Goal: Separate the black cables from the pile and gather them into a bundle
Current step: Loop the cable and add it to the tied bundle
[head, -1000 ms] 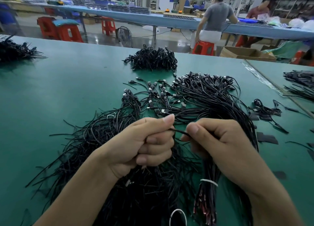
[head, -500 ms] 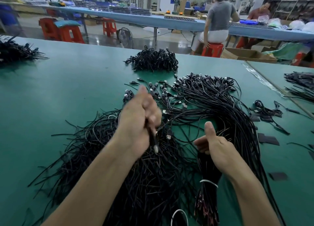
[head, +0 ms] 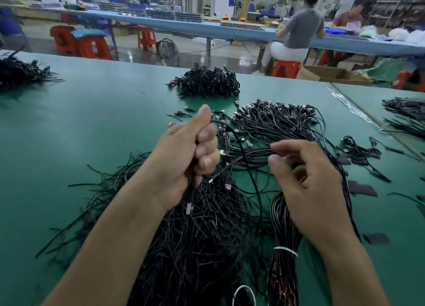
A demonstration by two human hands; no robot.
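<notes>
Left hand (head: 184,160) grips bundle (head: 190,194); right hand (head: 308,188) pinches cables (head: 250,153).

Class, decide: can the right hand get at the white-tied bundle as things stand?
Probably yes: the white-tied bundle lies right under the right hand, nothing covering it, though its fingers pinch loose cables.

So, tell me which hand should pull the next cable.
Right hand: its fingertips are at loose cables on the pile. The left hand grips a bunch in a fist.

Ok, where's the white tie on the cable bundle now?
Head view, lower right: the thin white tie wraps the tied bundle of black cables, just below the right hand, right of the loose black cable pile.
</notes>
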